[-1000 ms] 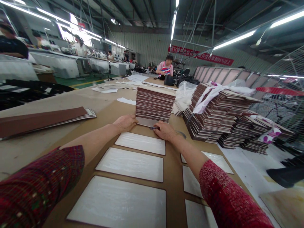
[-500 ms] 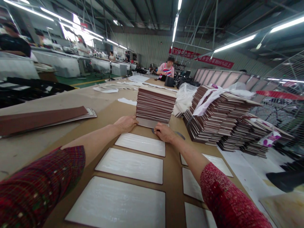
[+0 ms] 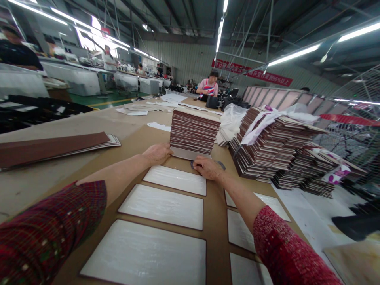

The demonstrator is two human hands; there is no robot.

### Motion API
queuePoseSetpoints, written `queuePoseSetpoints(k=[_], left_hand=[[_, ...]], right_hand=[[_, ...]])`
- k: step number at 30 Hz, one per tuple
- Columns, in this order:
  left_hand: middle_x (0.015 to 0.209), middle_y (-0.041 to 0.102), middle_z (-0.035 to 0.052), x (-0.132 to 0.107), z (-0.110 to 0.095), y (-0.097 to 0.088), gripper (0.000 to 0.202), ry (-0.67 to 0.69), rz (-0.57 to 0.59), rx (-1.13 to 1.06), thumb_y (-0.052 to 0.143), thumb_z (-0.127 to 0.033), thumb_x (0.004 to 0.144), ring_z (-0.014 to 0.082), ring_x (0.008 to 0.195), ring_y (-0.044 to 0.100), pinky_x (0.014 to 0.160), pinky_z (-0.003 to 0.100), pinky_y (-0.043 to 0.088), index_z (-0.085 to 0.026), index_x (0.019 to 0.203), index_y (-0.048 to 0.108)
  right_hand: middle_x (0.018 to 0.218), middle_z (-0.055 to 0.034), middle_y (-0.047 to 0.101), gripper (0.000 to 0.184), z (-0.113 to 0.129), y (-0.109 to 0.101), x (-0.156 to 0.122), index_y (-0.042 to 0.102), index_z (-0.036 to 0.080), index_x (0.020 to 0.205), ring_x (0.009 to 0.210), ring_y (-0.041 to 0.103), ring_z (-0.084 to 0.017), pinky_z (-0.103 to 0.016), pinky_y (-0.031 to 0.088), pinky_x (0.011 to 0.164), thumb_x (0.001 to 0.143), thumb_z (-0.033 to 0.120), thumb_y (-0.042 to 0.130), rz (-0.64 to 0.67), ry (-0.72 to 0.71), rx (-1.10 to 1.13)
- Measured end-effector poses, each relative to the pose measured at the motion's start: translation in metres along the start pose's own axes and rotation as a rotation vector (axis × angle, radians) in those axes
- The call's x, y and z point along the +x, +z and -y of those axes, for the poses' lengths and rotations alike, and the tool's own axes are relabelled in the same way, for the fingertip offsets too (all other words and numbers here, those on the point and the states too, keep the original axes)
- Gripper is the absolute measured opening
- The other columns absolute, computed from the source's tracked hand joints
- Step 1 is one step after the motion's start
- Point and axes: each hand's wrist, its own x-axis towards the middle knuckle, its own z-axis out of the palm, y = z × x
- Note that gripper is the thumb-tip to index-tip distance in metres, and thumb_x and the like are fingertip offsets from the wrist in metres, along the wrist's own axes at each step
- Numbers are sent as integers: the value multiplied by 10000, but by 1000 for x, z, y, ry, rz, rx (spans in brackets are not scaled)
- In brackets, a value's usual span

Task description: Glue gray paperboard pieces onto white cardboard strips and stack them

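A neat stack of brown-edged boards (image 3: pixel 194 130) stands on a large brown card sheet (image 3: pixel 215 213). My left hand (image 3: pixel 157 153) rests at the stack's lower left corner, fingers curled against the bottom board. My right hand (image 3: pixel 208 167) lies palm down just in front of the stack's lower right, fingers pressed on a small dark flat tool (image 3: pixel 221 163) that I cannot make out clearly. Several white rectangular panels (image 3: pixel 164 206) lie glued in rows on the sheet under my forearms.
A bigger slumped pile of boards (image 3: pixel 276 146) with white plastic on top lies at the right. Long brown strips (image 3: pixel 53 150) lie at the left. A person (image 3: pixel 208 87) sits at the table's far end; other people stand at benches far left.
My right hand has slid slightly right and nearer, covering more of the dark tool. My left hand and the stack have stayed put.
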Motion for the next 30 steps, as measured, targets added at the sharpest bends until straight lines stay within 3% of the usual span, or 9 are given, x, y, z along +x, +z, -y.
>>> queuePoseSetpoints(k=[5,12,17,23,27,30], left_hand=[[1118,683,71,0,-2,-4,344,-1,12,11,461,-262,949,221,1053,664,912,314,515,-269,1138,749],[1106,672,99,-1,-3,-5,332,25,27,29,459,-238,928,249,1053,665,911,347,517,-229,1098,744],[1090,678,101,0,-2,-3,312,29,26,22,436,-218,935,245,1037,670,911,345,509,-223,1027,734],[1098,674,103,-2,-2,-6,283,26,33,12,455,-182,890,252,1004,678,869,352,525,-211,1033,697],[1127,663,103,-11,-2,-19,291,48,28,7,478,-193,876,257,1035,669,895,351,527,-202,1075,689],[1159,656,112,-25,-1,-37,326,75,9,-2,468,-195,889,260,1064,655,942,356,516,-190,1131,687]], right_hand=[[965,-11,640,121,-1,0,-2,675,227,903,894,597,-171,-263,418,812,928,151,584,12,60,-54],[870,-1,691,237,-14,-11,-14,669,235,974,756,596,-183,-262,378,647,788,105,602,42,246,-151],[1026,-44,695,266,-26,-31,-42,695,205,966,912,625,-213,-275,438,776,739,96,609,63,272,-197],[1170,-75,668,331,-27,-35,-58,709,179,1112,1071,624,-217,-279,445,955,830,121,546,27,348,-258],[1212,-136,661,352,-25,-36,-60,713,139,1150,1147,607,-253,-319,430,1015,885,111,482,-4,444,-337],[1144,-136,704,325,-22,-39,-63,752,154,1083,1102,639,-269,-333,463,981,862,89,524,43,486,-365]])
